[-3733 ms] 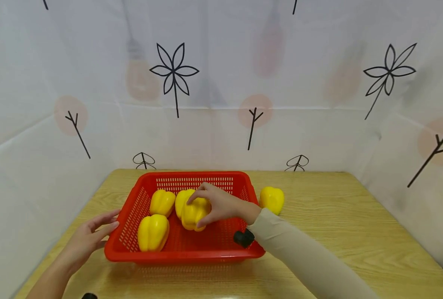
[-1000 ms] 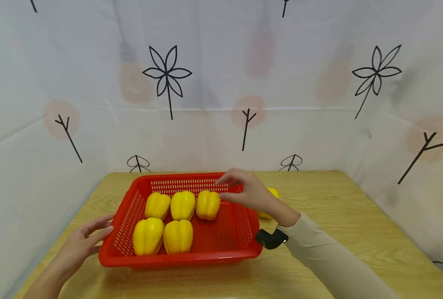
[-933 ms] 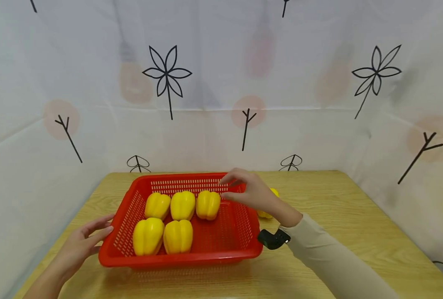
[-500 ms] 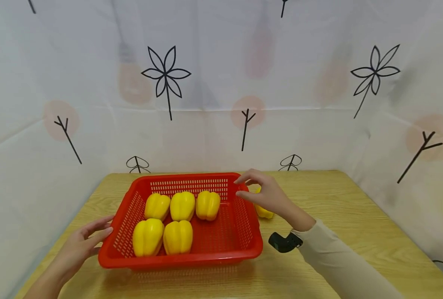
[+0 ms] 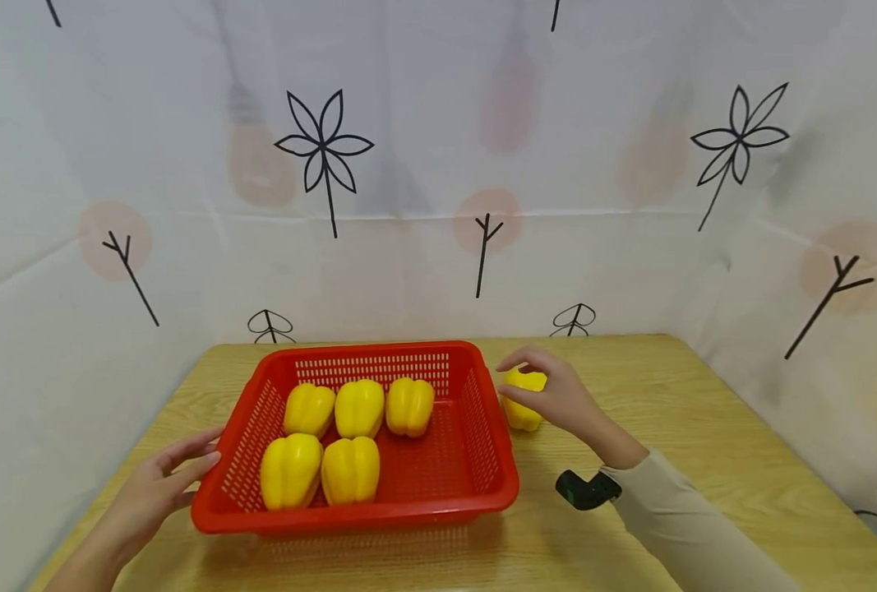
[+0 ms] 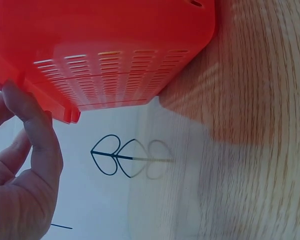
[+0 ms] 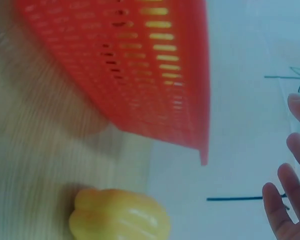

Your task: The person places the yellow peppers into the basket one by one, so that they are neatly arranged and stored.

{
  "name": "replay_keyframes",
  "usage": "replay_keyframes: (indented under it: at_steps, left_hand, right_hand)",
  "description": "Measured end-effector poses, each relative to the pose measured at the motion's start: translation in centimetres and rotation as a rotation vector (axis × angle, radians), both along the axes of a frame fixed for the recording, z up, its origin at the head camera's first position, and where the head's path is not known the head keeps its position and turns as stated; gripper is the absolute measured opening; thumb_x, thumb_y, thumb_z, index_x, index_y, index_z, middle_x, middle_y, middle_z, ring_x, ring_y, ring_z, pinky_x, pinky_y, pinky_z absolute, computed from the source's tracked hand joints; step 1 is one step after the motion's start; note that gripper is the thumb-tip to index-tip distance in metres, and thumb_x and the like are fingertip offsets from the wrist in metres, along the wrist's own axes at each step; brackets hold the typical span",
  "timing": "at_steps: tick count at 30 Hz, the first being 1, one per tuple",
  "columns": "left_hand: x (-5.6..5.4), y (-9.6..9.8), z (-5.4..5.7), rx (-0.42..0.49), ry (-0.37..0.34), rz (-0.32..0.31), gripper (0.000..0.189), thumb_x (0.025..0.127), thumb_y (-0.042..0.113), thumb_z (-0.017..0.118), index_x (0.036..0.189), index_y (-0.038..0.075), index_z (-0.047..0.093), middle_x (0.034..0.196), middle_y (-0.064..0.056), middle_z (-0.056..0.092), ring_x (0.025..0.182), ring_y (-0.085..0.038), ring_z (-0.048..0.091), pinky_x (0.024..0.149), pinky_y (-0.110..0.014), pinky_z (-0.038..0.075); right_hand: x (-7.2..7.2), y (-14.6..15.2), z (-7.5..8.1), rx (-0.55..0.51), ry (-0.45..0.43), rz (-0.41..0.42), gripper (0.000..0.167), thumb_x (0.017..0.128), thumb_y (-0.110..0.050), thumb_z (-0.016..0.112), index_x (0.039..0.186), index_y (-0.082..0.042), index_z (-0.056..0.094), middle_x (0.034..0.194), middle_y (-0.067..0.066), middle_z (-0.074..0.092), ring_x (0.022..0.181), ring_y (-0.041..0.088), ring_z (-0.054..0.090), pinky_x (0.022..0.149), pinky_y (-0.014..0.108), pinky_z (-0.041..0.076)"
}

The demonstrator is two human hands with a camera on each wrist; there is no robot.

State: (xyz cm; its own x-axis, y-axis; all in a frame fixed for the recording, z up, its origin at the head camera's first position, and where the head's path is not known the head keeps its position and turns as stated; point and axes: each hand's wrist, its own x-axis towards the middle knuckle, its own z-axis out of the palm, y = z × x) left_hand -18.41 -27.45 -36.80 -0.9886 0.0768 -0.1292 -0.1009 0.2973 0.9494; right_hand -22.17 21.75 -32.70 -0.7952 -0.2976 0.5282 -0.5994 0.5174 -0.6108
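Note:
My left hand [image 5: 145,493] holds the left rim of a red plastic basket [image 5: 349,516], its bent fingers at the lip in the left wrist view. Inside the basket lie several yellow bell peppers, three in the back row and two in front, among them a front-left pepper [image 5: 290,471]. Just right of the basket, a lone yellow bell pepper [image 5: 523,418] rests on the table. My right hand [image 5: 556,395] hovers over it, thumb and fingers spread apart and holding nothing. In the right wrist view its fingers [image 7: 290,185] are clear of that pepper [image 7: 120,215].
The basket stands on a wood-grain table [image 5: 667,427]. A white cloth with plant drawings [image 5: 423,271] hangs behind the table and along both sides. On my right wrist sits a black device [image 5: 588,489].
Two more peppers have come to rest in the basket. My right hand, free of the last one, has moved right, out of the basket, to the lone pepper. The left hand stays at the rim.

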Motion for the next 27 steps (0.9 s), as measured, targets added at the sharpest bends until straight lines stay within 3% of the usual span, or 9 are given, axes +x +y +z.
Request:
replay_keyframes:
  at_steps: [8,19,27]
  left_hand:
    - [0.2,-0.1,-0.3,0.015,0.009,-0.006,0.058,0.094,0.03,0.056,0.142,0.004,0.037,0.119,-0.006,0.047,0.092,-0.01,0.06,0.076,-0.036,0.054]
    - [0.1,0.2,-0.1,-0.006,0.016,0.003,0.062,0.093,0.033,0.057,0.143,0.002,0.034,0.128,-0.016,0.042,0.093,-0.011,0.06,0.077,-0.037,0.053]
    - [0.2,0.1,-0.3,-0.011,0.024,0.004,0.061,0.094,0.031,0.057,0.142,0.001,0.035,0.126,-0.015,0.044,0.092,-0.011,0.06,0.077,-0.037,0.053]
  right_hand:
    - [-0.6,1.6,-1.8,-0.003,-0.022,-0.072,0.023,0.079,-0.003,0.073,0.1,-0.003,0.064,0.102,0.01,0.061,0.1,0.03,0.054,0.088,0.05,0.045]
    - [-1.9,3.6,-3.9,-0.02,-0.09,-0.149,0.028,0.08,-0.005,0.072,0.106,0.001,0.063,0.109,0.014,0.058,0.107,0.035,0.05,0.089,0.054,0.043]
    - [-3.0,4.3,-5.1,0.012,-0.162,-0.197,0.033,0.082,-0.008,0.072,0.112,0.002,0.061,0.114,0.018,0.055,0.111,0.039,0.046,0.09,0.056,0.041]
